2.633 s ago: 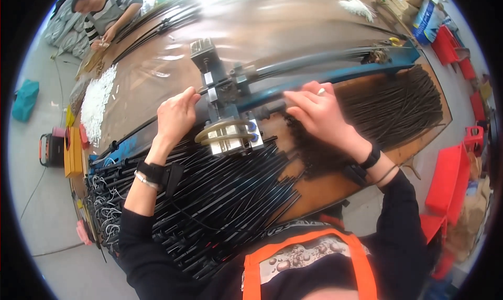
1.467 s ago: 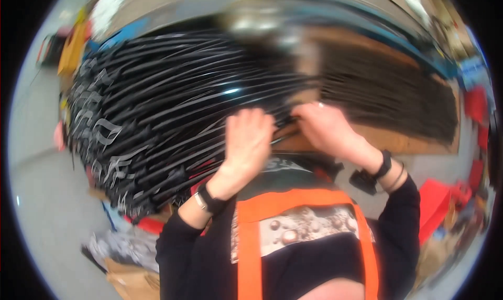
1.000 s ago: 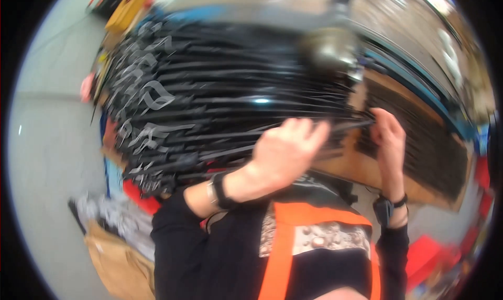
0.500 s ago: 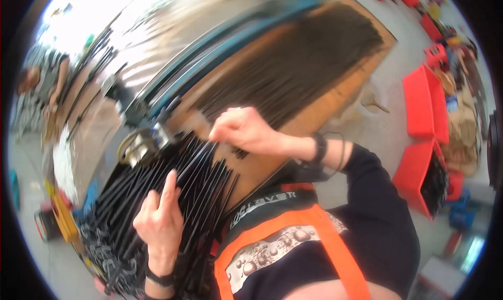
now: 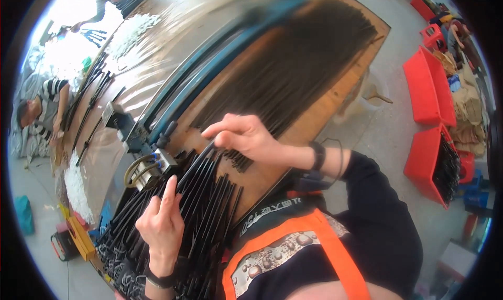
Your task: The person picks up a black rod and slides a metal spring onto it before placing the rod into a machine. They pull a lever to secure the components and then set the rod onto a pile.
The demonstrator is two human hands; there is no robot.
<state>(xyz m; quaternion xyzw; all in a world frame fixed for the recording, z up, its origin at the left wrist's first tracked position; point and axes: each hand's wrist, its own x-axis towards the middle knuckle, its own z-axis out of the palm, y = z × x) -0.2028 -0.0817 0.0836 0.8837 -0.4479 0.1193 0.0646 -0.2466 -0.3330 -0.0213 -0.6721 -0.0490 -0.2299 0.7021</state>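
My right hand (image 5: 242, 137) pinches the upper end of a thin black rod (image 5: 196, 168) between thumb and fingers, index finger stretched forward. The rod slants down to my left hand (image 5: 161, 227), whose fingers are curled round its lower part with the index finger pointing up. Under both hands lies a dense bundle of black rods (image 5: 209, 216), with grey looped ends at the lower left. Just left of the held rod sits a small metal machine head (image 5: 152, 170) with looped hoses; my left fingertip is close to it.
A blue rail (image 5: 196, 72) runs back from the machine, beside a wide layer of dark rods (image 5: 293, 64) on a wooden table (image 5: 309, 124). Red bins (image 5: 427, 90) stand on the floor at right. Two people work at the far left, one in a striped sleeve (image 5: 55, 87).
My right hand has dropped slightly, its index finger now more extended. The left hand has barely moved. The view has shifted, bringing a second person's arm in at the upper left.
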